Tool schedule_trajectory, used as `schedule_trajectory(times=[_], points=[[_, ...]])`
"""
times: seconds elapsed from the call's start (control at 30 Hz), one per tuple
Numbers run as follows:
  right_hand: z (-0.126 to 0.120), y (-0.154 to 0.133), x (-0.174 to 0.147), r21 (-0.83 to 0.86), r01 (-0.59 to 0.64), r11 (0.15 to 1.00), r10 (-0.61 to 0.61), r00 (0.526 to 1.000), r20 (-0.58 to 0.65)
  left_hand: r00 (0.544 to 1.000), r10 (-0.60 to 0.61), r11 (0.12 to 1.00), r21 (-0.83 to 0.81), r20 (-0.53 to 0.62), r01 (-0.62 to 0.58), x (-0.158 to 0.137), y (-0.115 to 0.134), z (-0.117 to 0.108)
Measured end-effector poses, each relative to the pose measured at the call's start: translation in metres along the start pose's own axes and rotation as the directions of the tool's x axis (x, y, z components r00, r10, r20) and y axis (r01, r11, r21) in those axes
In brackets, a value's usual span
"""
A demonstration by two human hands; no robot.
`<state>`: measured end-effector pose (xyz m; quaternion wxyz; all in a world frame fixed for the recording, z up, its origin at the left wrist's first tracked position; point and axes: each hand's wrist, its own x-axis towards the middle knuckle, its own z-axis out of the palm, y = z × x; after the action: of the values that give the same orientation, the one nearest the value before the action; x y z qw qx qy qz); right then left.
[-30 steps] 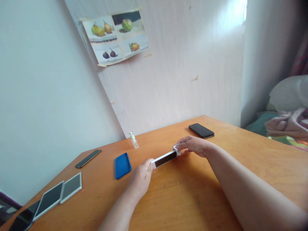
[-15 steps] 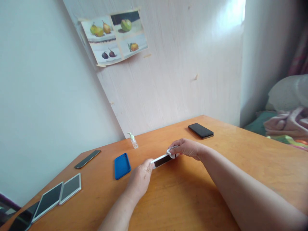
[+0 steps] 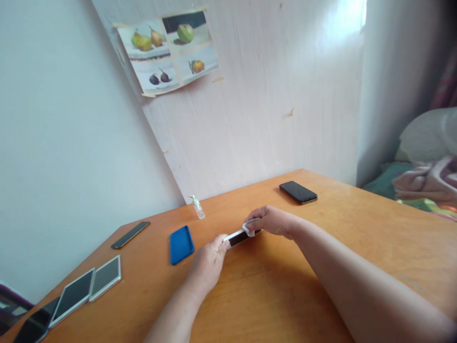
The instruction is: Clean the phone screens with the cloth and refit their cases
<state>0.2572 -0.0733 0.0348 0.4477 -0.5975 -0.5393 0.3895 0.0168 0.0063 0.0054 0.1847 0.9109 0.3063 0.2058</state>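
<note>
My left hand (image 3: 210,259) grips the near left end of a white-framed phone (image 3: 238,238) with a dark screen, tilted above the table. My right hand (image 3: 271,220) is closed on a small white wipe (image 3: 249,229), pressed against the phone's far edge and screen. The fingers of this hand partly hide the phone's right end. To the left of the phone lies a blue phone case (image 3: 181,245), its hollow side up. Behind it stands a small clear pump bottle (image 3: 198,208) with a pale top.
A black phone (image 3: 298,192) lies at the back right of the wooden table (image 3: 285,295). On the left are a slim dark phone (image 3: 131,235), a white-framed phone (image 3: 105,277), a larger white-framed device (image 3: 72,296) and a black device (image 3: 35,324). Fruit pictures (image 3: 167,52) hang on the wall.
My right hand has slid slightly left along the phone with the wipe. The left hand keeps its hold in nearly the same place.
</note>
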Motion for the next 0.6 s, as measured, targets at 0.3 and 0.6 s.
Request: schedule_trajectory(times=[0.3,0.6], points=[[0.007,-0.007,-0.003,-0.068,0.012,0.998,-0.013,1.0,-0.021,1.0,-0.005,1.0,-0.007,-0.002,0.005,0.0,0.001,-0.001],[-0.003,0.004,0.003,-0.085,-0.02,0.996,0.015,0.998,-0.059,1.0,-0.007,1.0,-0.024,-0.013,0.007,0.0,-0.002,0.001]])
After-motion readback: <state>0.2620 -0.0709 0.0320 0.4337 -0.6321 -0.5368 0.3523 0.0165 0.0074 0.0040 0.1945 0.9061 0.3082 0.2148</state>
